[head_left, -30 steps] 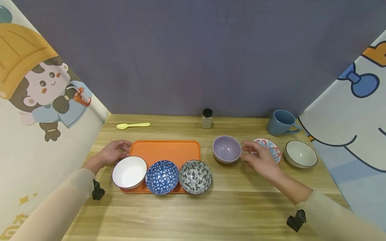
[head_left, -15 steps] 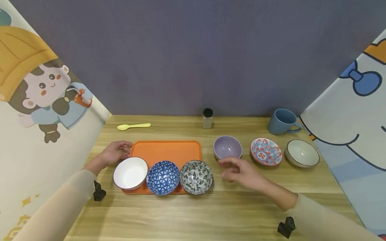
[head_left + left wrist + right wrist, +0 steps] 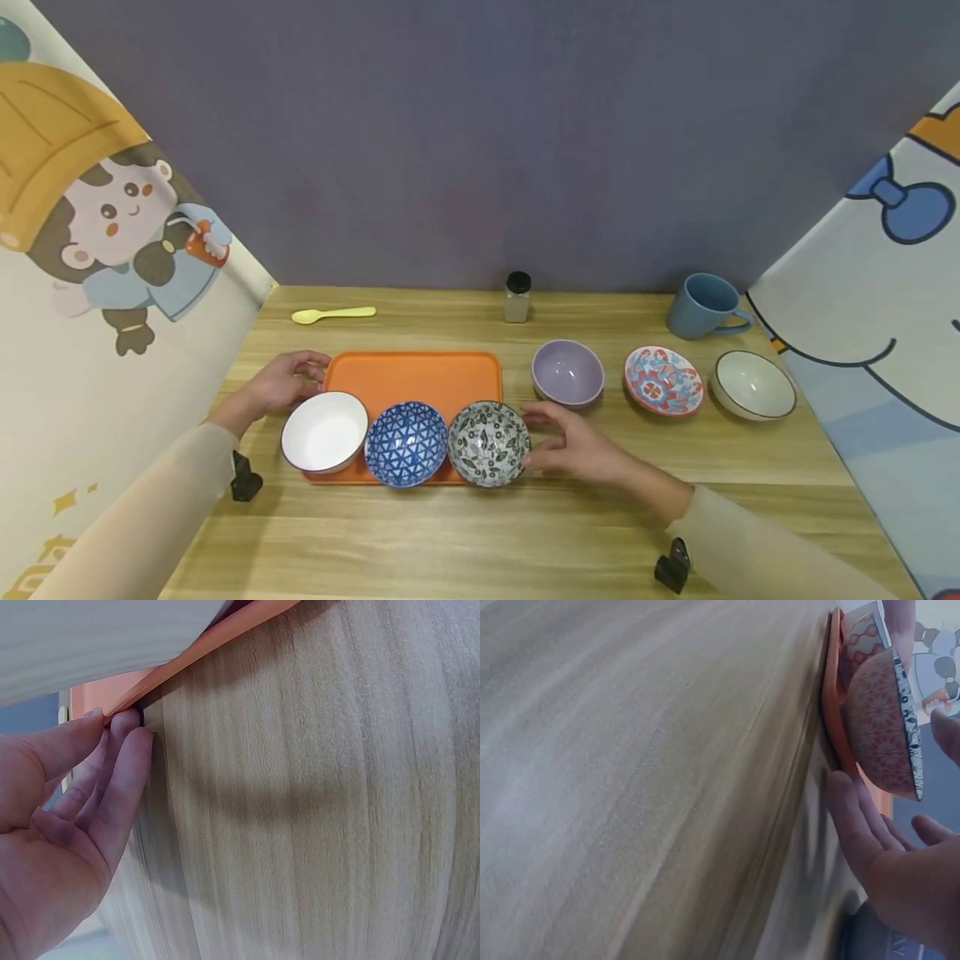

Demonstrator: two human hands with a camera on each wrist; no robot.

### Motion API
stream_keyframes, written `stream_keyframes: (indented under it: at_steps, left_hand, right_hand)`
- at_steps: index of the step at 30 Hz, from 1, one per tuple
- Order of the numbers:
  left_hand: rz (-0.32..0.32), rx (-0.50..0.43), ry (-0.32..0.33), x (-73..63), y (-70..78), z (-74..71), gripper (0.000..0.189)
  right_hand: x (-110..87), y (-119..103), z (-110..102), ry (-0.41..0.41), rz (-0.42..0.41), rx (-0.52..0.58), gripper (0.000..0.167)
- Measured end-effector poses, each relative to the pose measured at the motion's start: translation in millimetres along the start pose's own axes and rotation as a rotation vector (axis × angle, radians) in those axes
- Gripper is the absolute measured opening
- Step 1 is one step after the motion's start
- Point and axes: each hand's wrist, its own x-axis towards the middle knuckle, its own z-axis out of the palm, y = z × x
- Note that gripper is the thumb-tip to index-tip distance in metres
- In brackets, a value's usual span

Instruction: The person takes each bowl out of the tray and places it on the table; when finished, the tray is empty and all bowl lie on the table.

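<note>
An orange tray (image 3: 412,372) lies on the wooden table. Along its front side stand a white bowl (image 3: 325,432), a blue triangle-patterned bowl (image 3: 406,444) and a grey floral bowl (image 3: 489,444). At the tray's left edge, my left hand (image 3: 283,382) pinches the rim; the left wrist view shows its thumb (image 3: 71,746) on top and fingers underneath. My right hand (image 3: 577,442) is beside the floral bowl at the tray's right side. In the right wrist view its extended fingertips (image 3: 841,787) reach the tray edge below the bowl, with the thumb raised apart.
Right of the tray stand a purple bowl (image 3: 567,373), a red-and-blue patterned plate (image 3: 663,381) and an off-white bowl (image 3: 753,385). A blue mug (image 3: 701,307), a black-lidded jar (image 3: 517,297) and a yellow spoon (image 3: 333,315) sit near the grey back wall (image 3: 480,150).
My right hand has moved left and toward me, from beside the purple bowl to the tray's right edge. The left hand, tray and bowls have stayed in place.
</note>
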Motion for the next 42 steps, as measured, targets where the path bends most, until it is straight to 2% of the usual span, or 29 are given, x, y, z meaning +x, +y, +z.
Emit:
stream_keyframes:
  at_steps: [7,16,23,32,42]
  left_hand:
    - [-0.006,0.003,0.005,-0.8,1.3,-1.1,0.053]
    - [-0.002,-0.006,0.003,-2.9,2.4,-0.1,0.055]
    - [-0.015,-0.011,0.01,-2.8,1.9,0.1,0.053]
    - [-0.015,-0.003,0.005,0.1,-0.4,1.0,0.052]
    - [-0.013,-0.027,-0.01,-3.2,3.6,1.3,0.053]
  right_hand:
    - [7.1,5.7,3.9,-0.028,0.007,0.048,0.092]
    - [10.9,5.9,10.1,-0.038,-0.005,0.091,0.087]
    - [10.4,1.0,14.6,-0.065,0.031,0.222,0.087]
    - [8.8,-1.5,14.9,-0.053,0.063,0.267,0.084]
    - [7.4,-1.3,12.6,-0.052,0.116,0.316,0.085]
